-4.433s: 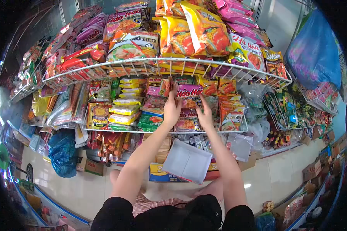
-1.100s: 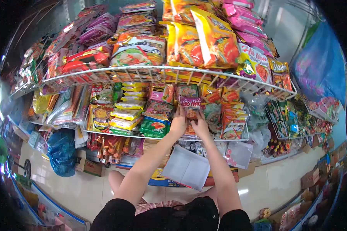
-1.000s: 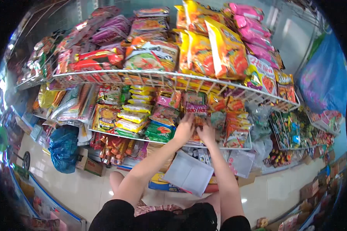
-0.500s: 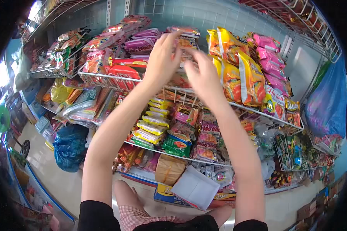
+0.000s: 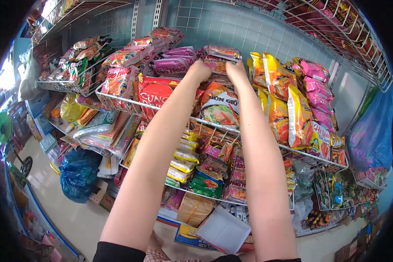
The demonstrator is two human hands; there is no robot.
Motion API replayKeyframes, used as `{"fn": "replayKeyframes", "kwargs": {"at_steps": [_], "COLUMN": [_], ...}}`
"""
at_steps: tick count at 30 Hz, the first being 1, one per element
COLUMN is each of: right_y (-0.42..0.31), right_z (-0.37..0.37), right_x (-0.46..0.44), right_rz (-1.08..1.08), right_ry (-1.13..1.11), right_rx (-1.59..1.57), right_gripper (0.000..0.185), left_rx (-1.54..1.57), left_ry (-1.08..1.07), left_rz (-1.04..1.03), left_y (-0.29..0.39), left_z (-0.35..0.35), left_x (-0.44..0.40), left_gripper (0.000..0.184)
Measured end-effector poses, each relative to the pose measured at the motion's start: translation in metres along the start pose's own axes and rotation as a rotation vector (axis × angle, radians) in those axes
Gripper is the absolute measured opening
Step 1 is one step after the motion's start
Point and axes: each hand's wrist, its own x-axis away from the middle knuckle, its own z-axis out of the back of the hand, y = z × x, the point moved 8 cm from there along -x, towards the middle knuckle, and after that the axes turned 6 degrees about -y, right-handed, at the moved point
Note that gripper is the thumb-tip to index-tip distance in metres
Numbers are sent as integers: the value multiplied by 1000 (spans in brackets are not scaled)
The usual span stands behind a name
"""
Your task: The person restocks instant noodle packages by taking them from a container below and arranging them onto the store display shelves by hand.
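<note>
Both arms reach up to the upper wire shelf. My left hand (image 5: 200,71) is closed at the left side of a stack of noodle packets (image 5: 222,53), beside purple packets (image 5: 174,65). At the stack's right side my right hand (image 5: 236,70) is closed too, its fingers curled down and partly hidden. What lies inside each grip is too small to make out. Below and between the wrists leans a bowl-pictured noodle packet (image 5: 219,107). Yellow packets (image 5: 277,111) stand right of my right forearm, and a red bag (image 5: 155,92) lies left of my left forearm.
The upper shelf's white wire edge (image 5: 216,125) runs beneath the hands. On the lower shelf are green packets (image 5: 205,183) and other packets. A white tray (image 5: 224,229) sits below, near a brown paper package (image 5: 195,208). Blue bags hang at right (image 5: 371,131) and left (image 5: 77,174).
My hands have left the lower shelf's packets, risen to the upper shelf, and closed at the sides of the packet stack. The view has tilted upward, showing more of the wall grid.
</note>
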Motion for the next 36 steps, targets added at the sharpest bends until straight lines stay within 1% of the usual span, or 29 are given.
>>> {"fn": "replayKeyframes", "kwargs": {"at_steps": [2, 3, 4, 6, 7, 8, 9, 10, 11, 12, 13, 15, 16, 18, 19, 21, 23, 24, 25, 26, 27, 28, 29, 30, 31, 32, 33, 35, 36], "right_y": [2, 4, 2, -17, -19, -23, -26, -29, -31, -34, -36, -46, -49, -46, -40, -29, -19, -25, -31, -43, -50, -60, -65, -76, -88, -106, -122, -157, -169], "right_z": [-1, -3, 1, 4, 9, 7, 13, 19, 20, 23, 27, 36, 38, 39, 40, 26, 12, 8, 4, 6, 6, 11, 14, 18, 24, 33, 44, 66, 72], "right_x": [4, 6, 10, 17, 18, 22, 24, 27, 27, 32, 37, 55, 60, 62, 61, 54, 43, 48, 50, 51, 55, 62, 64, 68, 74, 87, 105, 148, 176], "right_rz": [-17, -69, -72, 98, 54, 54, 92, 132, 136, 170, 205, 282, 285, 147, 103, 45, -36, -57, -20, 71, 147, 248, 278, 315, 344, 418, 483, 676, 619], "right_ry": [68, 10, 12, 4, 70, 70, 159, 249, 249, 296, 343, 453, 454, 429, 476, 284, 161, 112, 80, 105, 122, 205, 229, 215, 204, 207, 214, 153, 68], "right_rx": [68, 79, 83, -55, -89, -89, -171, -254, -257, -310, -365, -494, -497, -393, -256, -101, 63, 111, 134, 112, 86, 87, -2, -114, -229, -290, -352, -383, -468], "right_gripper": [62, 63, 63, 63, 57, 57, 54, 50, 50, 45, 40, 31, 31, 32, 36, 41, 50, 54, 55, 55, 56, 56, 52, 49, 46, 43, 40, 35, 36], "left_rx": [44, 113, 182, 142, 172, 202, 248, 247, 453, 657, 654, 694, 734, 709, 685, 709, 815, 785, 687, 585, 428, 327, 232, 257, 310, 415, 395, 621, 699], "left_ry": [-17, -48, -78, -42, 45, 132, 247, 249, 215, 179, 182, 310, 230, 264, 295, 290, 170, 154, 105, 55, 89, 181, 281, 338, 347, 284, 323, 254, 239], "left_rz": [-26, -11, 5, -36, -111, -187, -264, -267, -176, -82, -87, 24, 42, 73, 109, 109, 177, 86, 58, 40, -9, -112, -226, -337, -390, -485, -527, -681, -655], "left_y": [6, 2, -1, -3, -1, 2, 9, 15, 10, 1, 2, -5, -1, -1, -4, -1, 3, 4, 2, -1, -1, 14, 37, 49, 70, 81, 94, 112, 108], "left_z": [1, -3, -6, -4, 3, 11, 23, 26, 28, 24, 25, 34, 33, 37, 40, 42, 32, 28, 23, 19, 24, 34, 49, 58, 70, 80, 95, 114, 115], "left_x": [5, 0, -4, -10, -12, -12, -2, 3, 5, 4, 4, 14, 20, 25, 26, 32, 42, 36, 28, 20, 14, 31, 44, 50, 72, 83, 105, 158, 176], "left_gripper": [37, 37, 37, 34, 37, 40, 45, 45, 47, 49, 49, 61, 65, 65, 66, 63, 55, 48, 42, 37, 34, 38, 42, 42, 42, 45, 46, 43, 45]}}
